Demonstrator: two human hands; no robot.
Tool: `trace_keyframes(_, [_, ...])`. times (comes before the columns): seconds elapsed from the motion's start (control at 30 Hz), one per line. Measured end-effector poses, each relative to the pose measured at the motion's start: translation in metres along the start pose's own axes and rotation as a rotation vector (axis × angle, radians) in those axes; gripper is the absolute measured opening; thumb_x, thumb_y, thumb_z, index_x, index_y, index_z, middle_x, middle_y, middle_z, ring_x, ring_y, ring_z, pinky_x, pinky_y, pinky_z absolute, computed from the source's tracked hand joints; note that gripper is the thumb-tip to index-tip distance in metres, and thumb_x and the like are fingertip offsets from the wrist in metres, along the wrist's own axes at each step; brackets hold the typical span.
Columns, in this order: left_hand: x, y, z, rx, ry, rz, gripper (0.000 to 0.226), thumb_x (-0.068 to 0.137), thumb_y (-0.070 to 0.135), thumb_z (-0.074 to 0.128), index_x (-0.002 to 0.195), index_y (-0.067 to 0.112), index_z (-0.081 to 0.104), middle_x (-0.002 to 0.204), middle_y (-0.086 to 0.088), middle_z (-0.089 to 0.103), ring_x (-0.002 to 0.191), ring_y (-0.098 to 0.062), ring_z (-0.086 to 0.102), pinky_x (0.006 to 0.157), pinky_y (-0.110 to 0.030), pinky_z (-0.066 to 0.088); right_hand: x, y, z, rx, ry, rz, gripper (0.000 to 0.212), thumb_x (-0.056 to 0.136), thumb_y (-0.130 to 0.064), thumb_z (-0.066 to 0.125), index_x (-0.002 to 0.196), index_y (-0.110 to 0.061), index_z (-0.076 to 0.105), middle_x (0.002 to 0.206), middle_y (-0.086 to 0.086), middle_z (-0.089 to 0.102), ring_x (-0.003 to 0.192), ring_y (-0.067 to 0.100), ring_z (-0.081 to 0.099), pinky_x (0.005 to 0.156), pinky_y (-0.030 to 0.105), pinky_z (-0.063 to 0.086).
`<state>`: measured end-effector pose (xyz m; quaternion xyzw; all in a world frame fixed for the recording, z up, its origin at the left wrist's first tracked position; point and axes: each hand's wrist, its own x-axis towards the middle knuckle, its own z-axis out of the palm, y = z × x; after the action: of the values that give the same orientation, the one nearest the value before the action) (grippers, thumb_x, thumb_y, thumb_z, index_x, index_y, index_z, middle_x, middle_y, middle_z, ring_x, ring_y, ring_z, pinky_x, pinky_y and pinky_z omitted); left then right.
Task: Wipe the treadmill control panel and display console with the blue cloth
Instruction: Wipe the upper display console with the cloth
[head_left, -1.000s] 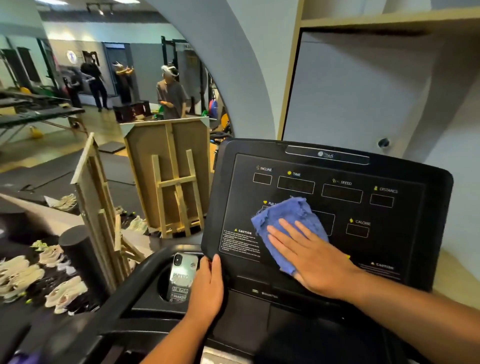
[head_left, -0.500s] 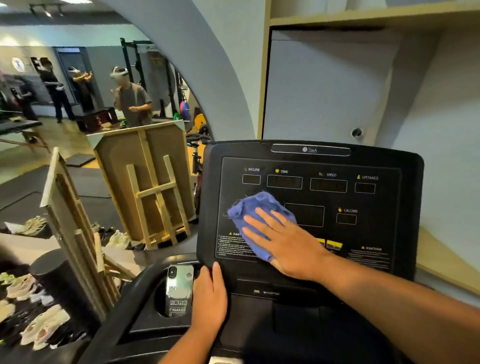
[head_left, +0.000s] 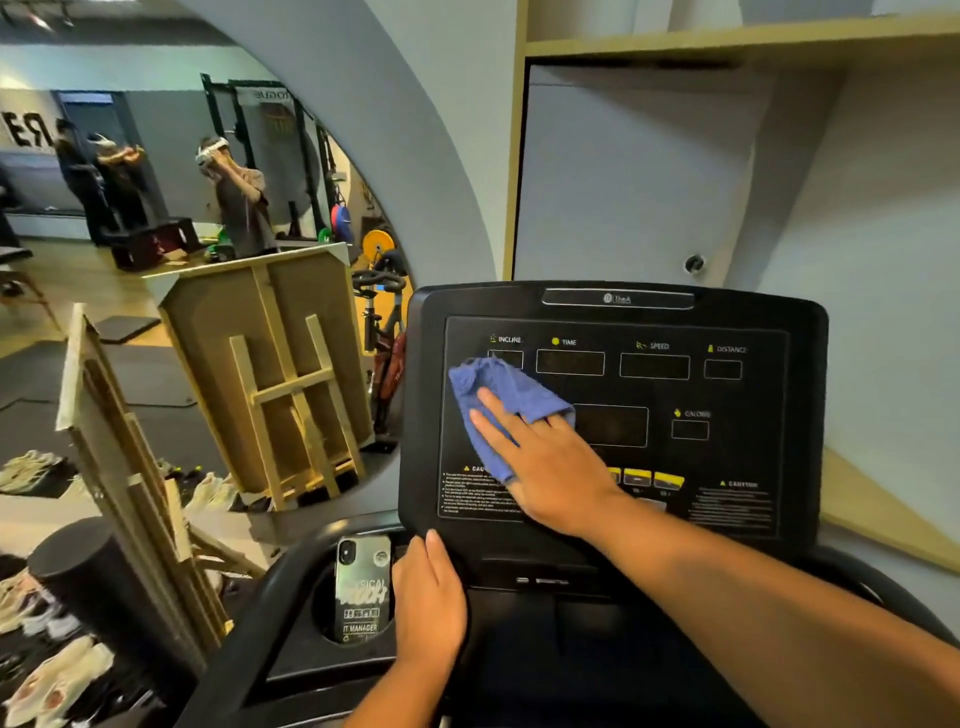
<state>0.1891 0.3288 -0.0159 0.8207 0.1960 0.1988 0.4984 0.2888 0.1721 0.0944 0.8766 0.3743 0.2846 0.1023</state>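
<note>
The black treadmill console (head_left: 748, 395) stands upright in front of me, with dark display windows labelled incline, time, speed, distance and calorie. A blue cloth (head_left: 496, 395) lies flat against the console's left half, just under the incline window. My right hand (head_left: 545, 462) presses on the cloth with fingers spread, pointing up and left. My left hand (head_left: 428, 603) rests on the console's lower left corner, fingers curled over its edge and holding nothing loose.
A phone (head_left: 362, 597) stands in the cup holder left of my left hand. A curved black handrail (head_left: 260, 613) runs below it. A big mirror (head_left: 182, 260) at left reflects wooden easels, shoes and people. Grey wall and a wooden shelf (head_left: 727, 39) lie behind the console.
My right hand has slid the cloth to the left and upward across the console, from the middle to under the incline window. My left hand has stayed at the lower corner.
</note>
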Motion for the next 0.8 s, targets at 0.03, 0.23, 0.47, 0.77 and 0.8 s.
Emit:
trace_keyframes(0.03, [0.0, 0.0, 0.0, 0.001, -0.002, 0.002, 0.045, 0.103, 0.041, 0.024, 0.086, 0.014, 0.055, 0.087, 0.0, 0.056, 0.102, -0.034, 0.057, 0.093, -0.048, 0.042, -0.017, 0.007, 0.001, -0.006, -0.013, -0.005, 0.074, 0.092, -0.034, 0.045, 0.159, -0.011, 0.021, 0.167, 0.013, 0.015, 0.151, 0.031, 0.022, 0.12, 0.046, 0.016])
trace_keyframes(0.23, [-0.001, 0.001, -0.001, 0.02, -0.011, 0.006, 0.045, 0.105, 0.038, 0.025, 0.084, 0.01, 0.054, 0.09, -0.011, 0.06, 0.102, -0.039, 0.056, 0.094, -0.051, 0.042, -0.119, 0.055, 0.004, 0.1, -0.03, 0.519, 0.075, 0.096, -0.039, 0.036, 0.16, -0.013, 0.005, 0.168, 0.008, 0.001, 0.154, 0.03, 0.007, 0.121, 0.054, 0.02])
trace_keyframes(0.47, [-0.001, 0.001, 0.0, 0.034, 0.0, 0.016, 0.042, 0.106, 0.036, 0.026, 0.079, 0.015, 0.049, 0.093, -0.022, 0.064, 0.098, -0.042, 0.057, 0.089, -0.051, 0.043, -0.108, -0.011, 0.023, 0.027, -0.091, 0.128, 0.08, 0.09, -0.038, 0.05, 0.16, -0.018, 0.015, 0.167, 0.009, 0.012, 0.153, 0.036, 0.002, 0.122, 0.053, 0.006])
trace_keyframes(0.77, [0.002, -0.002, 0.002, 0.006, -0.016, -0.004, 0.044, 0.107, 0.033, 0.027, 0.087, 0.004, 0.053, 0.092, -0.018, 0.061, 0.094, -0.036, 0.056, 0.088, -0.046, 0.041, -0.14, 0.035, 0.006, 0.135, -0.296, -0.21, 0.07, 0.096, -0.037, 0.047, 0.159, -0.025, 0.019, 0.167, -0.003, 0.013, 0.154, 0.021, 0.005, 0.124, 0.039, 0.0])
trace_keyframes(0.8, [0.002, 0.0, 0.002, 0.005, -0.019, -0.007, 0.044, 0.107, 0.034, 0.027, 0.087, 0.004, 0.054, 0.091, -0.016, 0.06, 0.092, -0.034, 0.055, 0.086, -0.044, 0.041, -0.157, 0.047, 0.002, 0.129, -0.301, -0.191, 0.068, 0.097, -0.036, 0.049, 0.159, -0.024, 0.023, 0.166, -0.002, 0.02, 0.15, 0.021, 0.018, 0.123, 0.04, 0.006])
